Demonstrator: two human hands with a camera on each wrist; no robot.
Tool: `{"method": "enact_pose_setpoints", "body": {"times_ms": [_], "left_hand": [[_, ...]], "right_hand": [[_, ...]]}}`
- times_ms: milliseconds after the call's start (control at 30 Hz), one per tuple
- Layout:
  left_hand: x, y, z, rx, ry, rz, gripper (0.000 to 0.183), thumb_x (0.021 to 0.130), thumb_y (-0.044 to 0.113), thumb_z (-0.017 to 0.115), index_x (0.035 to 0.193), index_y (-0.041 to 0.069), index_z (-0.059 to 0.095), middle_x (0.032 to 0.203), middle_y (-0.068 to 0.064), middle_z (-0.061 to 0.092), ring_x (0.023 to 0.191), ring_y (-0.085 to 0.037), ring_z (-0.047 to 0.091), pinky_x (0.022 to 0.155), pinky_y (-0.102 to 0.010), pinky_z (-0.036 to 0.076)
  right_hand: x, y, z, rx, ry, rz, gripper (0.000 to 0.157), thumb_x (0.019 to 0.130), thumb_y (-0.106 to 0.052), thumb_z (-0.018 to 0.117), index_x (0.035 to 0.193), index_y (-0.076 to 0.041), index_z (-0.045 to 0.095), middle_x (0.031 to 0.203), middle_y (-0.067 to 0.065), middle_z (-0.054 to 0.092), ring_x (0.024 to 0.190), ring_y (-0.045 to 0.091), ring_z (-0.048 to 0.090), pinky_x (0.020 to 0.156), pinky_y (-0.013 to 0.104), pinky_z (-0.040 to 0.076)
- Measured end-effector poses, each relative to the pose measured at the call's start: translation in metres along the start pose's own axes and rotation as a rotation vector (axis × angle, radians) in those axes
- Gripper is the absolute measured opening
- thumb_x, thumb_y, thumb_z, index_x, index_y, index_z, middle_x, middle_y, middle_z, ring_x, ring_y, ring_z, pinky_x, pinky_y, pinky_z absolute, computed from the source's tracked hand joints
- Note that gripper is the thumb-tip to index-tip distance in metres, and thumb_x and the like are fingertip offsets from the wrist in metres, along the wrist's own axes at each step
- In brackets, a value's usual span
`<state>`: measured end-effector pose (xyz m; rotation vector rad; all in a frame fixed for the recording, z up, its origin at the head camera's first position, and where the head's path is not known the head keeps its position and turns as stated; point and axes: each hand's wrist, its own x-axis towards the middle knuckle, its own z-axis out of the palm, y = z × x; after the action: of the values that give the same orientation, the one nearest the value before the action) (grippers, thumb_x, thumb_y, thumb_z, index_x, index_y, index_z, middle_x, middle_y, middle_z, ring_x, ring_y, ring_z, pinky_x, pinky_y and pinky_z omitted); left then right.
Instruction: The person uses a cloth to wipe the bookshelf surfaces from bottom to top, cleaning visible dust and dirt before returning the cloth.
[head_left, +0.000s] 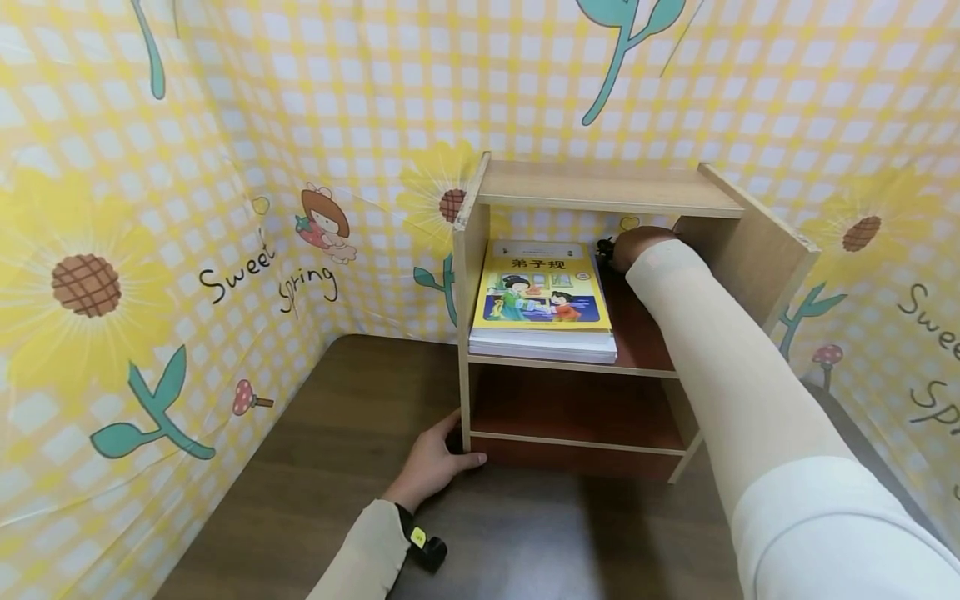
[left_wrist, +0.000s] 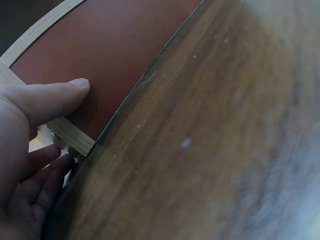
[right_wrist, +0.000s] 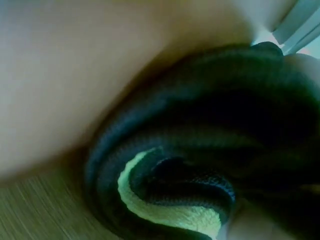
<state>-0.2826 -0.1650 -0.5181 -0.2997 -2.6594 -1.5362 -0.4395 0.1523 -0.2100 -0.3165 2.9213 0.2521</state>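
Left hand grips shelf low — right hand beside books, grip unclear

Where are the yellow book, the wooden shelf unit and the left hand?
Yellow book [head_left: 542,287]: head view, on its front cover.
Wooden shelf unit [head_left: 603,182]: head view, on its top board.
Left hand [head_left: 427,465]: head view, on the back of the hand.
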Motion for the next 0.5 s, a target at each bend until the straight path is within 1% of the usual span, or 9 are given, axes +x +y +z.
{"method": "enact_pose_setpoints", "body": {"times_ms": [67, 133, 200, 300, 367, 500], "left_hand": [[0.0002, 0.0012, 0.0011, -0.002, -0.007, 0.001, 0.090, 0.074, 0.042, 0.084, 0.148, 0.013, 0.042, 0.138, -0.007, 0.054, 0.127, -0.025, 0.047, 0.101, -0.049, 0.038], [-0.0003, 0.0019, 0.0019, -0.002, -0.012, -0.004, 0.090, 0.074, 0.042, 0.084, 0.148, 0.012, 0.042, 0.139, -0.007, 0.053, 0.128, -0.025, 0.046, 0.101, -0.049, 0.038], [-0.0009, 0.0024, 0.0021, -0.004, -0.015, -0.010, 0.091, 0.074, 0.040, 0.085, 0.149, 0.012, 0.041, 0.140, -0.007, 0.052, 0.128, -0.026, 0.045, 0.102, -0.049, 0.037], [-0.0003, 0.0019, 0.0020, -0.008, -0.010, -0.005, 0.090, 0.074, 0.038, 0.085, 0.149, 0.011, 0.041, 0.140, -0.007, 0.051, 0.129, -0.026, 0.045, 0.102, -0.048, 0.037], [0.0006, 0.0018, 0.0018, -0.010, -0.005, 0.002, 0.090, 0.074, 0.038, 0.085, 0.149, 0.012, 0.041, 0.140, -0.007, 0.051, 0.129, -0.025, 0.045, 0.102, -0.048, 0.037], [0.0016, 0.0016, 0.0010, -0.014, 0.001, 0.000, 0.090, 0.074, 0.036, 0.085, 0.149, 0.011, 0.041, 0.141, -0.007, 0.051, 0.130, -0.026, 0.044, 0.103, -0.049, 0.037]], "right_hand": [[-0.0030, -0.0002, 0.0016, -0.027, 0.021, 0.008, 0.034, 0.096, -0.017, 0.042, 0.099, 0.004, 0.068, 0.117, 0.032, 0.057, 0.101, 0.043, 0.056, 0.087, 0.057, 0.044], [-0.0044, -0.0005, 0.0031, -0.053, 0.028, 0.007, 0.038, 0.095, -0.016, 0.043, 0.111, 0.009, 0.066, 0.123, 0.036, 0.054, 0.108, 0.048, 0.054, 0.090, 0.062, 0.043], [-0.0052, -0.0012, 0.0039, -0.059, 0.030, 0.005, 0.039, 0.095, -0.015, 0.043, 0.116, 0.010, 0.064, 0.125, 0.037, 0.053, 0.109, 0.049, 0.054, 0.089, 0.063, 0.043], [-0.0060, -0.0010, 0.0035, -0.061, 0.026, -0.005, 0.035, 0.095, -0.014, 0.042, 0.109, 0.006, 0.067, 0.120, 0.033, 0.057, 0.101, 0.040, 0.058, 0.086, 0.055, 0.047], [-0.0068, -0.0008, 0.0026, -0.056, 0.021, -0.007, 0.033, 0.096, -0.014, 0.041, 0.102, 0.004, 0.067, 0.117, 0.029, 0.059, 0.095, 0.035, 0.057, 0.084, 0.051, 0.047], [-0.0064, -0.0001, 0.0027, -0.034, 0.024, 0.009, 0.031, 0.095, -0.016, 0.040, 0.094, 0.000, 0.065, 0.108, 0.024, 0.059, 0.091, 0.032, 0.053, 0.084, 0.049, 0.045]]}}
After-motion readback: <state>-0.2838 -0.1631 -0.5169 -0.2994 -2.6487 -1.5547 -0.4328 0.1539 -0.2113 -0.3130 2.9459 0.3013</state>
